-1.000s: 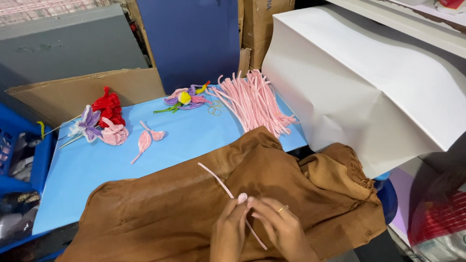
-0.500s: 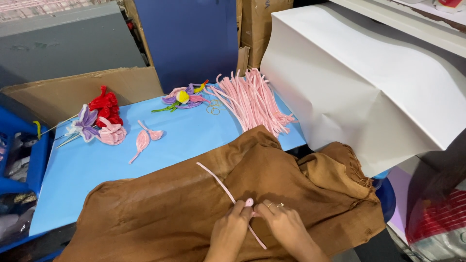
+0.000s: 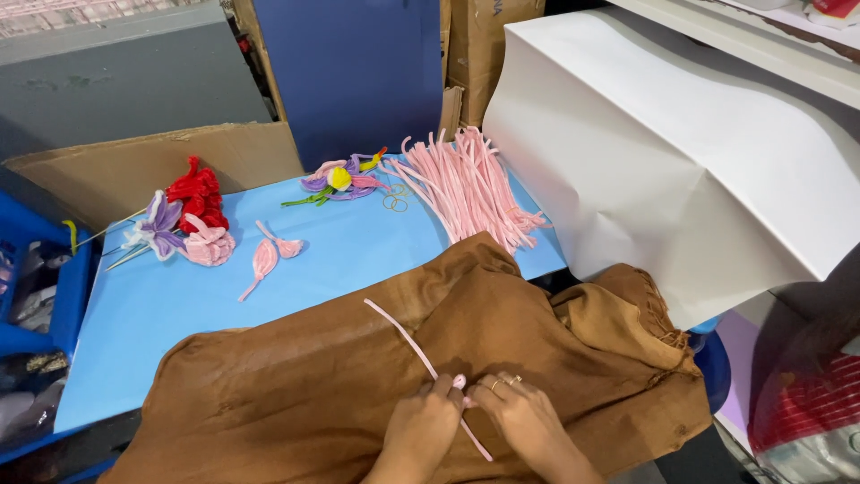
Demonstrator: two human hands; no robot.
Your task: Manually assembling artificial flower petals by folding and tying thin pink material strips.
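Pink pipe cleaner (image 3: 408,339) lies slantwise across the brown cloth (image 3: 296,385) at the near edge, pinched by the left hand (image 3: 423,430) and the right hand (image 3: 524,421) together. Farther off, more pink pipe cleaners (image 3: 466,184) rest on the blue table (image 3: 143,314).

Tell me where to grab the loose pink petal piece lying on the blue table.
Take the petal piece by its thin stem end at lower left, pinching from above. It lies flat on the table, and the looped head looks soft and easy to crush. Nothing crowds the stem.
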